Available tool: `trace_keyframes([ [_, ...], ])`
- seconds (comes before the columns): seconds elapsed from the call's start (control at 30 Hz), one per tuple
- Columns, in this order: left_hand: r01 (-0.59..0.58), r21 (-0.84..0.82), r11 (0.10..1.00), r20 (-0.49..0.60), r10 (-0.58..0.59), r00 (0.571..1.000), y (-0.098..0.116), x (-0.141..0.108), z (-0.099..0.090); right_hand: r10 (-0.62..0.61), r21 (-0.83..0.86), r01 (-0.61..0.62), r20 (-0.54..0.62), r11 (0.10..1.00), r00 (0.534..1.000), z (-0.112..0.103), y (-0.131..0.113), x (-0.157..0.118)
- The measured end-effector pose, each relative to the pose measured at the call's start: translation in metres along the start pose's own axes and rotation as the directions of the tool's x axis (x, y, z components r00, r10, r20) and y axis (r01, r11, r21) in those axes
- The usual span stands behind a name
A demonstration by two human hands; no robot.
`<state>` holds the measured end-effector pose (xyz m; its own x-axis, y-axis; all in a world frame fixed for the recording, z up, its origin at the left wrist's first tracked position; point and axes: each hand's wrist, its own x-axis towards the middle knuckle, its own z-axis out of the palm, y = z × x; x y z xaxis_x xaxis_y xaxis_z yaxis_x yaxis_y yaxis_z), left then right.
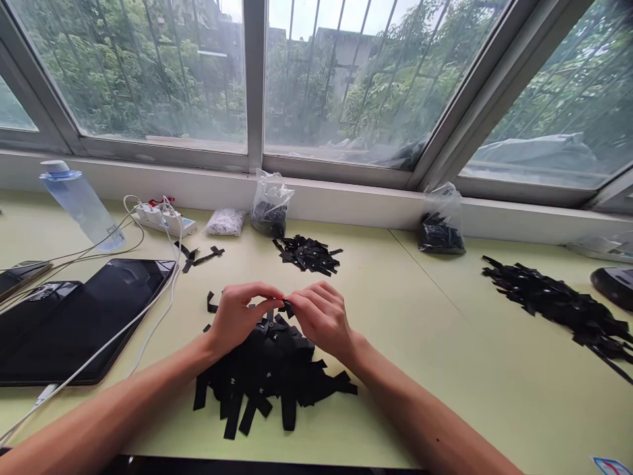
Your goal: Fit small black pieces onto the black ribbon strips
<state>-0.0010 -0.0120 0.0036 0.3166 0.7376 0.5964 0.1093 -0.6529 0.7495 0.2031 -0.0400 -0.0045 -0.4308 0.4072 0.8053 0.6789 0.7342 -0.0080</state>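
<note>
Both my hands meet over a heap of short black fabric strips (267,369), some marked with a small white "M". Between thumb and forefinger my left hand (242,313) pinches one end of a small black strip (287,308). My right hand (324,316) is closed on the same strip from the other side, its fingers curled. Most of that strip is covered by my fingers. Just beyond my hands lies a smaller pile of black pieces (310,255).
Against the window ledge stand two clear bags (271,204) (442,231) of black pieces and a white packet (226,222). A tablet (89,323), cables, a power strip (165,221) and a tilted water bottle (84,204) occupy the left. More black strips (558,303) lie at right.
</note>
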Motion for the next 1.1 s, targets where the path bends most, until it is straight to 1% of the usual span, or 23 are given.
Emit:
trace_keyframes([
  [0.17, -0.074, 0.054, 0.996, 0.008, 0.074, 0.997, 0.003, -0.001, -0.003, 0.007, 0.012, -0.007, -0.006, 1.0, 1.0, 0.0, -0.002, 0.001],
  [0.3, -0.115, 0.085, 0.99, 0.046, 0.112, 0.993, 0.007, -0.001, -0.004, 0.063, 0.037, -0.062, -0.016, 0.997, 0.998, 0.003, -0.008, 0.003],
  [0.4, -0.16, 0.1, 0.982, 0.068, 0.154, 0.986, 0.012, -0.001, -0.006, 0.104, 0.06, -0.101, -0.049, 0.993, 0.993, 0.004, -0.01, 0.005],
  [0.47, -0.226, 0.097, 0.969, 0.076, 0.219, 0.973, 0.015, 0.001, -0.008, 0.076, 0.062, -0.071, -0.075, 0.996, 0.994, 0.002, -0.009, 0.008],
  [0.53, -0.301, 0.103, 0.948, 0.076, 0.295, 0.953, 0.016, 0.003, -0.012, -0.001, 0.043, 0.006, -0.105, 0.999, 0.994, -0.004, -0.007, 0.01],
  [0.57, -0.331, 0.117, 0.936, 0.072, 0.324, 0.943, 0.016, 0.004, -0.013, -0.043, 0.028, 0.047, -0.128, 0.998, 0.991, -0.009, -0.005, 0.012],
  [0.63, -0.364, 0.166, 0.917, 0.076, 0.356, 0.931, 0.011, 0.007, -0.017, -0.102, -0.013, 0.101, -0.209, 0.995, 0.973, -0.021, -0.003, 0.014],
  [0.7, -0.371, 0.23, 0.9, 0.121, 0.352, 0.928, 0.003, 0.009, -0.02, -0.103, -0.057, 0.089, -0.351, 0.994, 0.931, -0.033, 0.0, 0.016],
  [0.73, -0.369, 0.262, 0.892, 0.161, 0.336, 0.928, -0.002, 0.01, -0.021, -0.074, -0.077, 0.045, -0.43, 0.996, 0.9, -0.038, 0.003, 0.017],
  [0.77, -0.364, 0.289, 0.885, 0.201, 0.316, 0.927, -0.006, 0.01, -0.022, -0.027, -0.1, -0.025, -0.492, 0.995, 0.87, -0.041, 0.007, 0.018],
  [0.8, -0.36, 0.309, 0.88, 0.233, 0.297, 0.926, -0.01, 0.011, -0.022, 0.035, -0.127, -0.118, -0.521, 0.985, 0.853, -0.044, 0.012, 0.02],
  [0.83, -0.357, 0.322, 0.877, 0.263, 0.28, 0.923, -0.013, 0.011, -0.022, 0.108, -0.166, -0.221, -0.508, 0.961, 0.854, -0.044, 0.019, 0.02],
  [0.87, -0.356, 0.331, 0.874, 0.29, 0.265, 0.92, -0.016, 0.01, -0.021, 0.197, -0.216, -0.316, -0.439, 0.924, 0.877, -0.044, 0.027, 0.02],
  [0.9, -0.355, 0.336, 0.872, 0.314, 0.252, 0.915, -0.017, 0.009, -0.02, 0.294, -0.265, -0.385, -0.326, 0.884, 0.899, -0.043, 0.035, 0.02],
  [0.93, -0.355, 0.339, 0.871, 0.335, 0.24, 0.911, -0.018, 0.009, -0.019, 0.372, -0.305, -0.42, -0.205, 0.855, 0.905, -0.041, 0.042, 0.018],
  [0.97, -0.352, 0.342, 0.871, 0.352, 0.229, 0.907, -0.018, 0.008, -0.018, 0.426, -0.335, -0.447, -0.136, 0.83, 0.894, -0.039, 0.049, 0.016],
  [1.03, -0.346, 0.348, 0.871, 0.37, 0.211, 0.905, -0.018, 0.006, -0.017, 0.476, -0.343, -0.458, -0.036, 0.82, 0.879, -0.035, 0.055, 0.011],
  [1.1, -0.341, 0.351, 0.872, 0.371, 0.205, 0.906, -0.017, 0.006, -0.016, 0.488, -0.283, -0.456, 0.048, 0.844, 0.872, -0.029, 0.053, 0.007],
])
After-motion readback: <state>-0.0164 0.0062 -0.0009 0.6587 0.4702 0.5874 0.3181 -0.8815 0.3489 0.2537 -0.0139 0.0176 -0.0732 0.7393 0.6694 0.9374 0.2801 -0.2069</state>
